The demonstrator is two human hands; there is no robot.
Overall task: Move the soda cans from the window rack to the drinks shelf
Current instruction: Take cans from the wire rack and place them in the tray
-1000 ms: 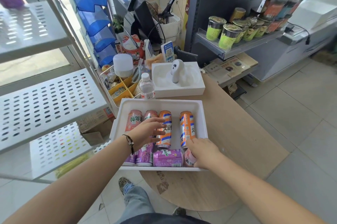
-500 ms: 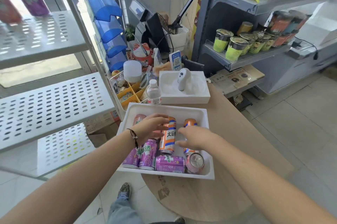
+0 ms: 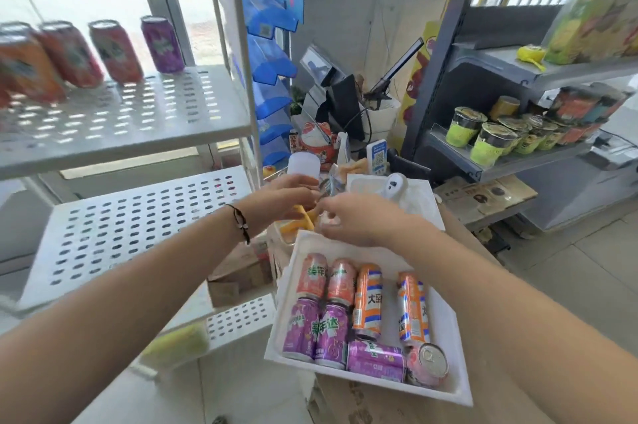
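Observation:
Several soda cans stand on the top shelf of the white window rack [image 3: 193, 113]: an orange can [image 3: 24, 68], two red cans [image 3: 115, 50] and a purple can [image 3: 162, 43]. A white foam tray [image 3: 281, 306] on the table holds several more cans lying flat, among them purple ones [image 3: 331, 330] and orange ones [image 3: 369, 299]. My left hand [image 3: 286, 197] and my right hand [image 3: 359, 216] hover close together above the tray's far edge, fingers loosely spread, with no can in either. The grey drinks shelf [image 3: 504, 164] stands at the right.
A bare perforated rack shelf [image 3: 138, 226] lies under my left arm. Blue bins [image 3: 272, 61], a till screen [image 3: 341, 102] and counter clutter sit behind the hands. A second foam tray [image 3: 421, 202] holds a white scanner. Green-labelled cups [image 3: 466, 126] fill the grey shelf.
Both hands lifted off the cans in the tray and moved up past its far edge. The view tilted upward, bringing the rack's top-shelf cans into sight.

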